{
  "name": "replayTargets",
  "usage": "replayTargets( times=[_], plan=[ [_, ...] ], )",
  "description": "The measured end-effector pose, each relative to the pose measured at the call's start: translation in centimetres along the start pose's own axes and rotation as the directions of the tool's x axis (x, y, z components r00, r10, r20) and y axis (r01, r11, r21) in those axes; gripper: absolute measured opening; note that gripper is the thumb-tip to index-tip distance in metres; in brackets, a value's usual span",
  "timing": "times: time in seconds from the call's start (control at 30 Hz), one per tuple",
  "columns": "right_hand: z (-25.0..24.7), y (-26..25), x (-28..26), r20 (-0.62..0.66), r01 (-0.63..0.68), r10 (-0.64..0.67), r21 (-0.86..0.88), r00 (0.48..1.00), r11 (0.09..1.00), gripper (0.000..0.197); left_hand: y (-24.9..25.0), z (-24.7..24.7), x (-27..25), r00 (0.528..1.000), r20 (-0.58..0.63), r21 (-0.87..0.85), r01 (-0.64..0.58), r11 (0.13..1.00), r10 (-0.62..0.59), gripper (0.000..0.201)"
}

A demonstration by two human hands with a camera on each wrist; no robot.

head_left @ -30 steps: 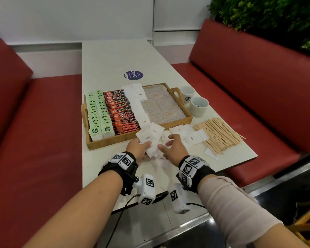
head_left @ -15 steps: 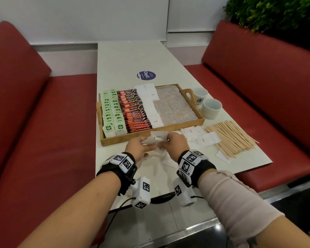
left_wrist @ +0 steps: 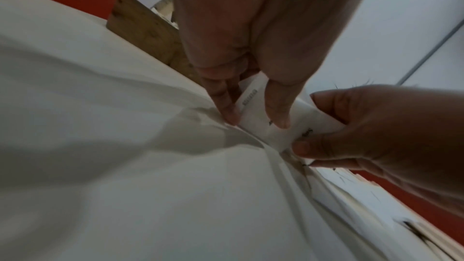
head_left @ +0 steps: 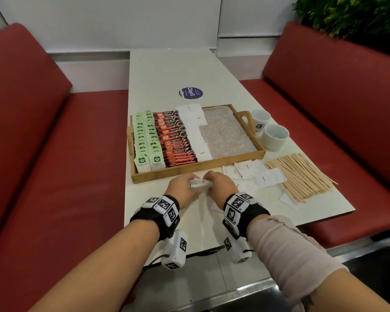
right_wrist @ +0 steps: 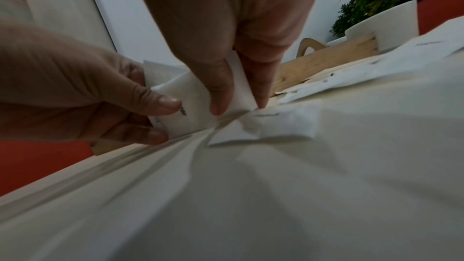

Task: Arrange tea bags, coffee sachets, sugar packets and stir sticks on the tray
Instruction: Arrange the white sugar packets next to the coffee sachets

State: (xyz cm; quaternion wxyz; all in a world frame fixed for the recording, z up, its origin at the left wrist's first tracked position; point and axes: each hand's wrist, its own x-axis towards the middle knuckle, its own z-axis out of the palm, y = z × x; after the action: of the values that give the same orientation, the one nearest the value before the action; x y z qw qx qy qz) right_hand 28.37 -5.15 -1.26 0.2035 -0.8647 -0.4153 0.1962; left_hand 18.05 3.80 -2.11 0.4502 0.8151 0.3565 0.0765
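Note:
Both hands hold one small stack of white sugar packets [head_left: 198,183] just in front of the wooden tray [head_left: 189,171]. My left hand [head_left: 183,188] pinches its left end [left_wrist: 256,106] and my right hand [head_left: 218,185] pinches its right end [right_wrist: 191,102], its lower edge on the table. The tray carries rows of green tea bags [head_left: 145,140], red coffee sachets [head_left: 175,138] and sugar packets [head_left: 195,131]; its right part is bare. More loose sugar packets [head_left: 254,173] and wooden stir sticks [head_left: 300,176] lie on the table to the right.
Two white cups [head_left: 275,137] stand right of the tray handle. A round purple sticker [head_left: 190,93] sits on the table beyond the tray. Red bench seats [head_left: 54,154] flank the table on both sides, and a green plant [head_left: 347,14] is at the far right.
Both hands drew loose sugar packets together into one stack and now hold it on edge close to the tray's front. The head view shifted left.

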Motion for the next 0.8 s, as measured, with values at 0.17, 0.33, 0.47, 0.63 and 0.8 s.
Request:
replayTargets(
  times=[0.17, 0.33, 0.47, 0.63, 0.8],
  plan=[
    [-0.4, 0.4, 0.6, 0.013, 0.010, -0.010, 0.059, 1.000, 0.998, 0.027, -0.1, -0.1, 0.6, 0.999, -0.028, -0.001, 0.021, 1.000, -0.021, 0.022],
    [-2.5, 0.8, 1.5, -0.016, 0.002, 0.004, 0.359, 1.000, 0.933, 0.031, -0.1, -1.4, 1.5, 0.992, -0.061, -0.449, 0.071, 0.891, -0.109, 0.022],
    [-3.8, 0.6, 2.6, -0.004, 0.023, -0.027, 0.641, 1.000, 0.767, 0.027, 2.0, -1.5, 2.0, 0.972, 0.064, -0.798, 0.185, 0.573, -0.225, 0.015],
    [-5.6, 0.0, 3.9, 0.009, 0.058, -0.091, 0.701, 0.996, 0.711, 0.024, 4.1, -1.3, 2.8, 0.967, 0.176, -0.897, 0.234, 0.376, -0.182, 0.028],
    [-6.8, 0.6, 5.3, -0.098, 0.096, -0.042, 0.644, 0.994, 0.759, 0.028, 5.7, -1.2, 3.5, 0.957, 0.284, -0.908, 0.287, 0.305, -0.055, 0.039]
  ],
)
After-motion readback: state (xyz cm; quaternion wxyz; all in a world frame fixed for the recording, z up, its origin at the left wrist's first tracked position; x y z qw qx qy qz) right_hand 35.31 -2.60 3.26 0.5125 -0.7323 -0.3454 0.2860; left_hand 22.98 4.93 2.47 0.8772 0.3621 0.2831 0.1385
